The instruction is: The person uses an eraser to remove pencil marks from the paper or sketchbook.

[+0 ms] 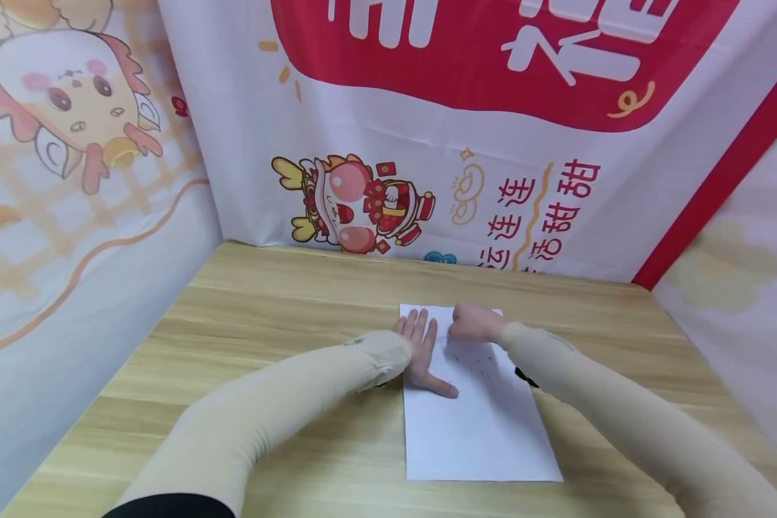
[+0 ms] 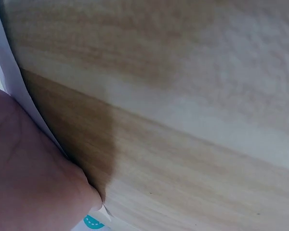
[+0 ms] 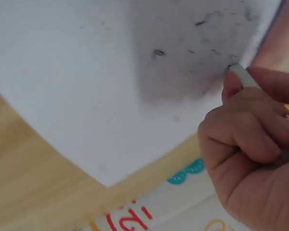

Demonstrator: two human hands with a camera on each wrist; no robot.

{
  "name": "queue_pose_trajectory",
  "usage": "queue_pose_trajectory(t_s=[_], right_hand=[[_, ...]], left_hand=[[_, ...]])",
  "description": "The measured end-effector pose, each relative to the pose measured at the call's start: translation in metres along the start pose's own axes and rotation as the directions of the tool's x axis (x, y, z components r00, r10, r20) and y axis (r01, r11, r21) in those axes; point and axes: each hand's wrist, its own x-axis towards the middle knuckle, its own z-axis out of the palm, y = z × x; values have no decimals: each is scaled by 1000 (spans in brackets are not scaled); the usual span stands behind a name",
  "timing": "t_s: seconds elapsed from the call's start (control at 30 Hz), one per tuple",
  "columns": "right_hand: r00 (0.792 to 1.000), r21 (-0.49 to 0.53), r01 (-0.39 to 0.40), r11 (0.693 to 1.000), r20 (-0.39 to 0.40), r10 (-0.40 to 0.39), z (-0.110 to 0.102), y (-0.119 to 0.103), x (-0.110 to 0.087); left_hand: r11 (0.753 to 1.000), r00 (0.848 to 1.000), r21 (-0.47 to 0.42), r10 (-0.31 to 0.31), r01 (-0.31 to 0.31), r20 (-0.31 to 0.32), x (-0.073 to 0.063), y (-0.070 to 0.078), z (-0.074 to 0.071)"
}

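In the head view, white paper (image 1: 473,439) lies on the table (image 1: 298,309). The left hand (image 1: 421,356) rests flat on the paper's left side, fingers straight, thumb stuck out. The right hand (image 1: 474,322) is curled near the paper's top edge.

In the left wrist view, the left hand is by the paper's edge.

In the right wrist view, the right hand pinches a small white thing (image 3: 244,77), maybe an eraser, at the paper, near dark bits (image 3: 158,53). Rubbing seems to be the step; the next rub needs flat paper and a firm pinch.
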Motion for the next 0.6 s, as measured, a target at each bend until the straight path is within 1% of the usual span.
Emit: queue_pose_trajectory(t_s=[0.03,0.07,0.17,0.27,0.33,0.4,0.43,0.47,0.53,0.6], right_hand=[[1000,27,-7,1000,-17,7,1,0,3],[1000,44,-12,999,-12,13,2,-2,5],[999,74,-26,997,39,23,5,-6,0],[993,100,-63,993,102,53,3,-7,-4],[990,108,-100,989,112,88,0,-4,-2],[984,113,-150,982,115,137,-4,0,4],[983,110,-163,980,109,151,-5,2,7],[983,94,-166,982,99,156,-7,3,10],[986,75,-149,986,81,142,-7,4,12],[993,56,-97,994,77,93,-4,3,10]], left_hand=[[1000,1000,1,0,0,11,-1,-1,-2],[1000,1000,1,1,-1,17,0,-2,-2],[1000,1000,-10,13,-12,22,2,-1,-3],[1000,1000,-15,14,-13,10,-1,0,-4],[1000,1000,-10,8,-8,11,-3,0,-4],[1000,1000,-5,-1,1,15,-4,-1,-4],[1000,1000,-3,-6,6,15,-5,-1,-4],[1000,1000,-2,-11,11,14,-5,-1,-4],[1000,1000,2,-13,13,22,-2,-1,-4],[1000,1000,8,-10,10,22,0,0,-4]])
